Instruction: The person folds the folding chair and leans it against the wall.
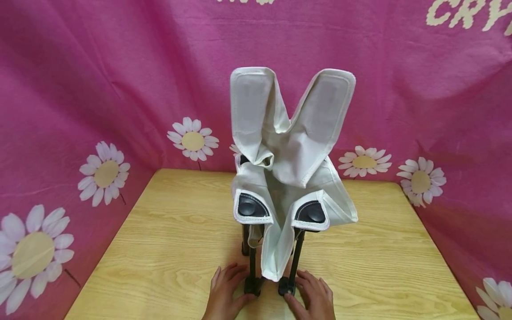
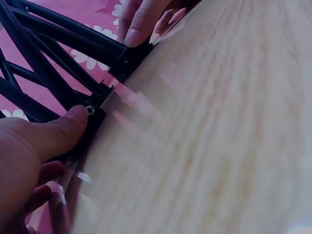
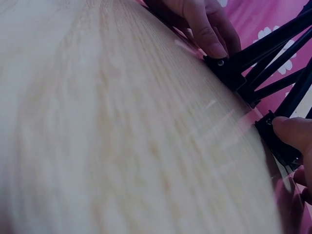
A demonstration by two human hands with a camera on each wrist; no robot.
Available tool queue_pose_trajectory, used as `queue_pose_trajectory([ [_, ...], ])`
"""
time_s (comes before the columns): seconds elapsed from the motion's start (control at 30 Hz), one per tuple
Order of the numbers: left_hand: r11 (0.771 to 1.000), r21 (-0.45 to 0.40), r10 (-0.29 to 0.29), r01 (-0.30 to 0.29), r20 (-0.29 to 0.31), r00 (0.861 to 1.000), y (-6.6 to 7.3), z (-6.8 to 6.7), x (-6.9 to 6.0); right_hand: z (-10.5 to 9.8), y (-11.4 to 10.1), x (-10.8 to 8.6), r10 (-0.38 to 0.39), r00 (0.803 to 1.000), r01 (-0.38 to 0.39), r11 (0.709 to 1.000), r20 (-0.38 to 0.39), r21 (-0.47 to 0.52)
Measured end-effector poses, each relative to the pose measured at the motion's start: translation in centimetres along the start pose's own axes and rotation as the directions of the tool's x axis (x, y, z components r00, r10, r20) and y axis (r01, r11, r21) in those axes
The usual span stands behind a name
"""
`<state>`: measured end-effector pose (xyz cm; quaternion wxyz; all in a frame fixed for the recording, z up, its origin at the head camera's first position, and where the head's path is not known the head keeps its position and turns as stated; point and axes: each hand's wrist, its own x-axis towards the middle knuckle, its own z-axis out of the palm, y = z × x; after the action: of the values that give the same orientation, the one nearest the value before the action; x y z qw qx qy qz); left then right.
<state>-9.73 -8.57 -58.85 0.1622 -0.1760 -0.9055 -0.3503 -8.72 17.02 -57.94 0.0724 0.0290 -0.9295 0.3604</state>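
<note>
A small folding chair (image 1: 304, 151) with an off-white fabric seat and black metal legs stands upright, partly folded, its fabric sagging in creases. Two pointed fabric flaps rise at the back; black corner patches show at the front. My left hand (image 1: 227, 291) grips the front left foot (image 1: 252, 286), the thumb (image 2: 73, 124) pressed on its near face and the fingers behind. On the other side, my right hand (image 1: 313, 294) holds the front right foot (image 1: 286, 287) between thumb (image 3: 290, 129) and fingers. Crossing legs (image 2: 73, 41) run up from the feet. The rear feet are mostly hidden.
The chair stands on a light wood-grain table (image 1: 168, 249). A pink cloth (image 1: 120, 53) with white daisies hangs around the back and sides, close behind the chair. Pale lettering (image 1: 466, 13) shows at the upper right.
</note>
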Motion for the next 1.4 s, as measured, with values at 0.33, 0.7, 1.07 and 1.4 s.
queue_pose_trajectory([
  [0.33, 1.0, 0.007, -0.024, 0.024, -0.016, 1.0, 0.24, 0.09, 0.11, 0.23, 0.02, 0.06, -0.013, 1.0, 0.013, 1.0, -0.028, -0.001],
  [0.7, 0.998, -0.007, -0.064, 0.064, -0.011, 0.998, 0.35, 0.18, 0.11, 0.43, -0.03, 0.08, -0.014, 0.999, 0.013, 1.0, -0.045, -0.014],
  [1.07, 0.995, 0.021, -0.095, 0.095, -0.018, 0.995, 0.55, 0.43, 0.33, 0.6, 0.02, 0.2, 0.017, 0.999, -0.019, 0.999, -0.038, -0.033],
  [1.4, 0.988, 0.001, -0.155, 0.155, 0.03, 0.987, 0.86, 0.2, 0.53, 0.55, -0.15, 0.24, 0.03, 0.999, -0.031, 0.999, -0.033, -0.029],
])
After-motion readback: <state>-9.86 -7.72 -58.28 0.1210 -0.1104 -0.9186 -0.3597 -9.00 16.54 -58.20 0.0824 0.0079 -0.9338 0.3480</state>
